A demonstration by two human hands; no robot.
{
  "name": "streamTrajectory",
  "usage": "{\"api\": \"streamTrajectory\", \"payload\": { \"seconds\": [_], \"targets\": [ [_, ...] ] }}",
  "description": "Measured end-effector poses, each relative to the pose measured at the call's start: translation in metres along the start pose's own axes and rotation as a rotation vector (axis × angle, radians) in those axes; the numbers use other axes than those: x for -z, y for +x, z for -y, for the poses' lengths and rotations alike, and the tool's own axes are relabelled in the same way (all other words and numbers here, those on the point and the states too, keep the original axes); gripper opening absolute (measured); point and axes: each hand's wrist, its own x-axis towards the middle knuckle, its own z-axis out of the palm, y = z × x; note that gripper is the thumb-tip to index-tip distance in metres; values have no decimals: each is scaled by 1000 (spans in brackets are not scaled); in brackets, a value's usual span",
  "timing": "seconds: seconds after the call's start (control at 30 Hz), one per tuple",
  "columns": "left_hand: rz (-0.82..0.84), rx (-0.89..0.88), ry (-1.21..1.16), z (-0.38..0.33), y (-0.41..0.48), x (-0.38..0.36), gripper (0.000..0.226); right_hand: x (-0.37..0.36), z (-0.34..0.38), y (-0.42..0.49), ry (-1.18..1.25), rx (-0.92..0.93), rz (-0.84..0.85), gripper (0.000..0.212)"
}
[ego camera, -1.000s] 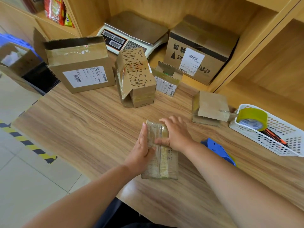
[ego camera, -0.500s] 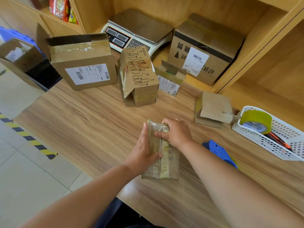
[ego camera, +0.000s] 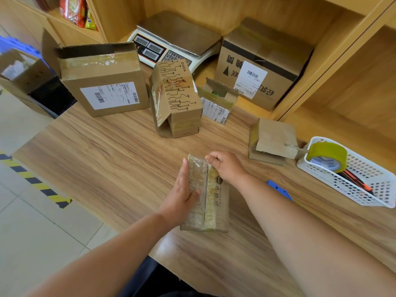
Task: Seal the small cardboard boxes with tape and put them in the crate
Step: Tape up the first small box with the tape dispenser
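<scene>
Taped small brown cardboard box (ego camera: 214, 202) is being steadied at 9 o'clock by the flat left hand (ego camera: 182, 194) while the right hand (ego camera: 227, 168), fingers flat before, is pinching its 12 o'clock end, seemingly finishing sealing.

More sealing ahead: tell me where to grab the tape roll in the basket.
Pinch the tape roll by its top arc from above, thumb in the core hole. It stands on edge, its top proud of the basket rim; the walls block its lower half.
</scene>
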Motion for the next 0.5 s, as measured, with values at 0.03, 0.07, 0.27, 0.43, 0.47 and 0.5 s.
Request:
{"api": "streamTrajectory", "payload": {
  "seconds": [0.03,0.07,0.27,0.43,0.47,0.5],
  "targets": [
    [-1,6,-13,0,0,0,85,3,-1,-1,17,8,49,28],
    [-4,8,-22,0,-1,0,84,5,-2,-2,-13,22,93,22],
    [-27,-16,16,0,-2,-1,82,14,-10,-30,-356,129,293,124],
    [-20,-21,7,-1,-1,-2,82,10,-18,-30,-224,150,229,123],
    [-23,-27,13,-1,-1,-2,82,10,-18,-27,-188,159,194,116],
    [-27,-33,20,0,-1,-2,82,10,-19,-25,-161,170,162,108]
  ]
}}
